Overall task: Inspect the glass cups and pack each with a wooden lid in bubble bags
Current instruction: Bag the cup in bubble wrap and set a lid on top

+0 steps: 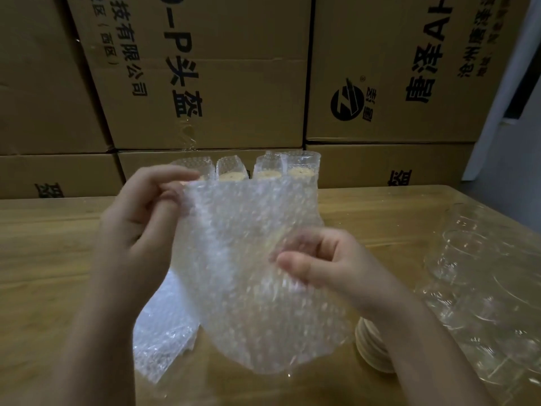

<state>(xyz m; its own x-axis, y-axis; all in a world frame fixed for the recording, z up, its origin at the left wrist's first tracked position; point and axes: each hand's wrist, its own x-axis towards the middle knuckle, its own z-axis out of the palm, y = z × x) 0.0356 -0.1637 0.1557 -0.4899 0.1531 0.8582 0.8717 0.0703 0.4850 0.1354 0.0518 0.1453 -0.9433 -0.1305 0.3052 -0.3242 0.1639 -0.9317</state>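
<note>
I hold one bubble bag [243, 259] up above the wooden table [49, 259]. My left hand [140, 212] pinches its upper left corner. My right hand [328, 262] pinches its right edge lower down, fingers behind the film. A stack of flat bubble bags [161, 338] lies under it at the left. A stack of wooden lids [371, 347] sits under my right wrist, partly hidden. Several bare glass cups [468, 259] stand at the right. At the back, several packed cups with wooden lids in bubble bags [301, 168] stand in a row.
Stacked cardboard boxes [210, 83] with black print form a wall right behind the table. A pale wall and a dark opening [524, 89] show at the far right. The glass cups fill the table's right side up to its edge.
</note>
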